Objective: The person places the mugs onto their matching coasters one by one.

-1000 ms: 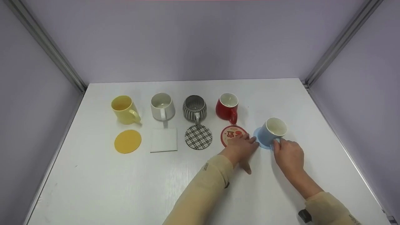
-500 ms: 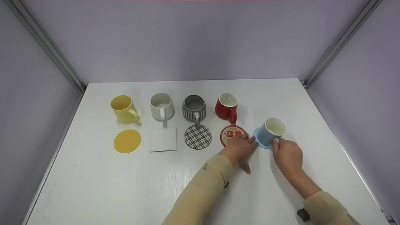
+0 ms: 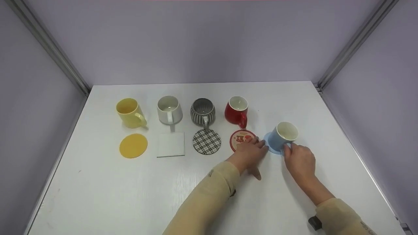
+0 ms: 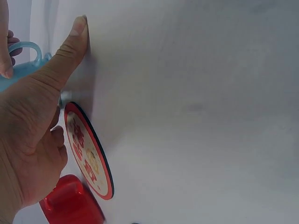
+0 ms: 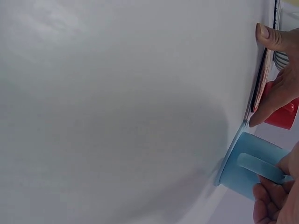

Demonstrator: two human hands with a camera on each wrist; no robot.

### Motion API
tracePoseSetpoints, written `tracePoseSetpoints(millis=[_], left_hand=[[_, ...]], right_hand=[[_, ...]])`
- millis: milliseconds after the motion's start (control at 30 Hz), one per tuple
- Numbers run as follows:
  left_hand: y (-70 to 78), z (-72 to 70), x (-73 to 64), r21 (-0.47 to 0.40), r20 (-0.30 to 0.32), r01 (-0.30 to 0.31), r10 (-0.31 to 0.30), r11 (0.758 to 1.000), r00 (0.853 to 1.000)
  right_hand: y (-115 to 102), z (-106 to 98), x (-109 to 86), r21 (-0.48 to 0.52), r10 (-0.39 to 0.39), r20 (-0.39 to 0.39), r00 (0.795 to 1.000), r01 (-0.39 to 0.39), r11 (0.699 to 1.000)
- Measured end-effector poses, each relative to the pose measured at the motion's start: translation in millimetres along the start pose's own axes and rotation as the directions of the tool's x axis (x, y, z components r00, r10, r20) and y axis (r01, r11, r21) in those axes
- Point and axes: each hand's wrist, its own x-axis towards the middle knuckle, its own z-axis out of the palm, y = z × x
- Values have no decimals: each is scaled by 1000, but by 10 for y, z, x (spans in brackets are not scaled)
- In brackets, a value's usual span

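Observation:
A light blue mug (image 3: 279, 138) stands upright on a round blue coaster (image 3: 270, 146) at the right of the row. My right hand (image 3: 300, 161) grips the mug's handle (image 5: 261, 167), seen closely in the right wrist view. My left hand (image 3: 249, 155) has its fingers extended, with the fingertips at the left edge of the blue coaster. Partly beneath that hand in the head view is a round red-rimmed coaster (image 3: 241, 138); the left wrist view shows this patterned coaster (image 4: 88, 149) beside the fingers. A red mug (image 3: 235, 112) stands behind it.
Farther left stand a striped grey mug (image 3: 199, 114), a white mug (image 3: 163, 114) and a yellow mug (image 3: 129, 116). In front of them lie a checked coaster (image 3: 207, 142), a white square coaster (image 3: 170, 144) and a yellow round coaster (image 3: 133, 146). Walls surround the white table (image 3: 130, 195).
Both hands stay nearly in place, and the blue mug keeps its position on the blue coaster. The head view has shifted very slightly.

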Motion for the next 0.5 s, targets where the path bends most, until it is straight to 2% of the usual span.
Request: tracePoseSetpoints(millis=[167,267,400,500], left_hand=[[-46,60,-95,13,-60,-8,9,1000,998],[-122,109,-155,28,-71,-20,22,999,997],[-314,143,-289,24,-66,-28,29,999,997],[-483,146,-432,22,-61,-30,31,999,998]], right_hand=[[-55,-67,6,-12,15,33,999,-14,1000],[-94,-159,24,-7,62,68,996,-61,998],[-146,-319,56,12,136,55,989,-137,990],[-195,-424,99,29,163,25,986,-164,986]])
